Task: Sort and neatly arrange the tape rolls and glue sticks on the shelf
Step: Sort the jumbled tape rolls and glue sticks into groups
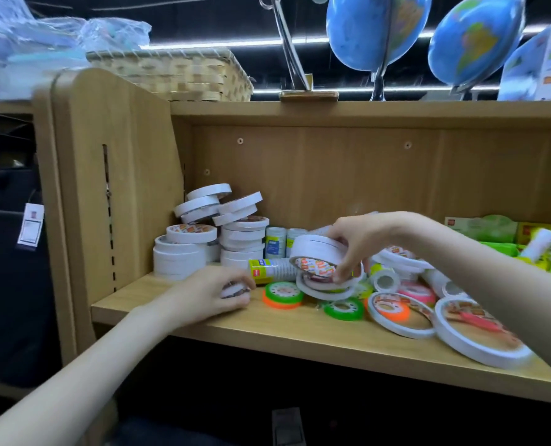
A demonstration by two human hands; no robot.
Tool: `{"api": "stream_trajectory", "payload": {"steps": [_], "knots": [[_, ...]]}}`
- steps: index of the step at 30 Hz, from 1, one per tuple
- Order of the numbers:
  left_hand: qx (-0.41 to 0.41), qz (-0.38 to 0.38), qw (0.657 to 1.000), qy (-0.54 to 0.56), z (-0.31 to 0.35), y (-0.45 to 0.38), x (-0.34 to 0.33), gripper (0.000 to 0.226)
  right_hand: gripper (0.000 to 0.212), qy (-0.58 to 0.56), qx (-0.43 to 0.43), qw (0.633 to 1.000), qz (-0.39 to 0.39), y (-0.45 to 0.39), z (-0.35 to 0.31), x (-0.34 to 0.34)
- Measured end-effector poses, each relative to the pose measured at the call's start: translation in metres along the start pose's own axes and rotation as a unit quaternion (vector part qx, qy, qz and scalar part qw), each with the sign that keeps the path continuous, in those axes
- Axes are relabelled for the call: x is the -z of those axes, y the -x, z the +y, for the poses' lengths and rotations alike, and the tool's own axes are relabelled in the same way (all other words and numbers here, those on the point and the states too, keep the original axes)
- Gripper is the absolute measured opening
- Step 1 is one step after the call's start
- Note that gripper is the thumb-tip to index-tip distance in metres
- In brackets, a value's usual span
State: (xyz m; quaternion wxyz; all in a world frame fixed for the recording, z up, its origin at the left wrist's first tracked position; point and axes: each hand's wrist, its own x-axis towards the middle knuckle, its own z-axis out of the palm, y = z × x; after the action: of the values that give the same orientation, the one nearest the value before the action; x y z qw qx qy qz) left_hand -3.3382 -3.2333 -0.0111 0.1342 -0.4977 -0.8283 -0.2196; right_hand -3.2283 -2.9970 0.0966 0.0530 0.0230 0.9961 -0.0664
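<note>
Wooden shelf (203, 326), centre of frame, open-fronted, with a board back and a side panel at left.

Stacked white tape rolls (203, 235): leaning piles in the shelf's left rear corner, some tilted on top.

Loose tape rolls, centre to lower right: green roll on orange roll (282, 294) lying flat; green roll (344, 309) just beside it; large flat white roll (480, 333) near the front edge at right, overlapping a smaller white roll with an orange one in it.

Sleeved pack of tape (267, 271): lying on its side, yellow-ended, between the two hands.

Glue sticks (539, 244): in green and yellow boxes at the right edge of the frame, on the same shelf.

Left hand (208, 296): fingers curled round a small roll (234, 289), largely hidden, resting on the shelf board.

Right hand (356, 243): thumb and fingers pinching a white roll pair (316, 252), tilted, held above the loose pile.

Above the shelf: woven basket (184, 74), two globes (374, 27).
</note>
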Motion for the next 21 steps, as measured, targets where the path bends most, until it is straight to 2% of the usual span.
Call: {"api": "stream_trajectory", "payload": {"steps": [2,4,9,11,12,13,15,16,19,21], "knots": [[0.012,-0.002,1.0,-0.008,-0.001,0.004,0.003,0.027,0.023,-0.043,0.008,0.999,-0.003,0.003,0.005,-0.002],[0.02,-0.003,0.999,-0.042,-0.002,0.01,0.008,0.033,0.021,-0.091,0.019,0.995,0.027,0.006,0.009,-0.006],[0.049,0.043,0.992,-0.109,-0.022,0.041,0.025,0.032,0.022,-0.122,0.071,0.971,0.194,-0.006,-0.003,0.001],[0.078,0.039,0.987,-0.132,-0.031,0.053,0.032,0.021,0.023,-0.107,0.109,0.962,0.225,-0.018,-0.022,-0.001],[0.096,0.033,0.984,-0.143,-0.035,0.057,0.034,0.013,0.024,-0.086,0.127,0.961,0.232,-0.025,-0.034,-0.005],[0.106,0.036,0.982,-0.152,-0.04,0.062,0.036,0.017,0.024,-0.066,0.148,0.959,0.235,-0.031,-0.048,-0.011],[0.105,0.053,0.976,-0.181,-0.051,0.074,0.04,0.047,0.031,-0.04,0.189,0.955,0.226,-0.043,-0.077,-0.025],[0.097,0.072,0.973,-0.195,-0.057,0.08,0.043,0.054,0.039,-0.025,0.207,0.952,0.223,-0.048,-0.091,-0.032],[0.08,0.137,0.955,-0.251,-0.066,0.098,0.049,0.055,0.039,0.02,0.25,0.942,0.225,-0.072,-0.127,-0.048],[0.115,0.194,0.944,-0.24,-0.061,0.104,0.046,0.047,0.039,0.02,0.265,0.941,0.208,-0.088,-0.143,-0.056]]}}
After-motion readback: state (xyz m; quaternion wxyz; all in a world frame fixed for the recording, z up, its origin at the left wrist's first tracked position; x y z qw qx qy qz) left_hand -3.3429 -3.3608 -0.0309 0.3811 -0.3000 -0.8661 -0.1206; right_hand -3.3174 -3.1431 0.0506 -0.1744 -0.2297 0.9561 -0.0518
